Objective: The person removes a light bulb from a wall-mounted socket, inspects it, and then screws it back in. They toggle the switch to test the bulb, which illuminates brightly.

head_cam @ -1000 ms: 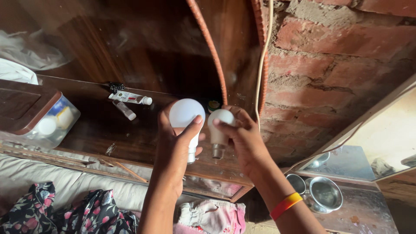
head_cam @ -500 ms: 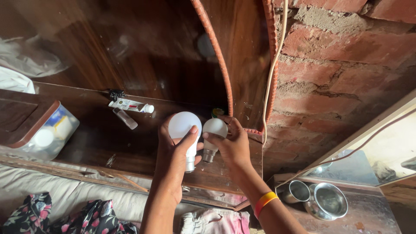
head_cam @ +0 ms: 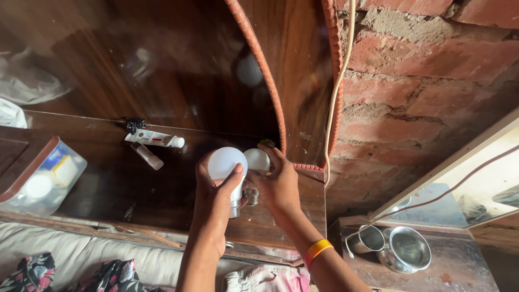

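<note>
My left hand (head_cam: 216, 194) grips a large white light bulb (head_cam: 226, 162) by its neck, dome up, thumb against the glass. My right hand (head_cam: 278, 184) holds a smaller white bulb (head_cam: 257, 160) right beside it, with its metal base (head_cam: 251, 196) showing below my fingers. The two bulbs almost touch. Both hands hover over a dark wooden shelf (head_cam: 113, 189). A yellow and orange band (head_cam: 317, 250) sits on my right wrist.
A white tube (head_cam: 154, 139) and a small stick-shaped item (head_cam: 147, 156) lie on the shelf. At left a clear plastic box (head_cam: 40, 178). A brick wall (head_cam: 427, 92) with a white cable (head_cam: 338, 92) rises on the right. Steel pots (head_cam: 405, 250) stand at lower right, floral cloth (head_cam: 70, 273) below.
Both hands with their bulbs have drifted lower and closer to me. The bulbs stay side by side in the same grips.
</note>
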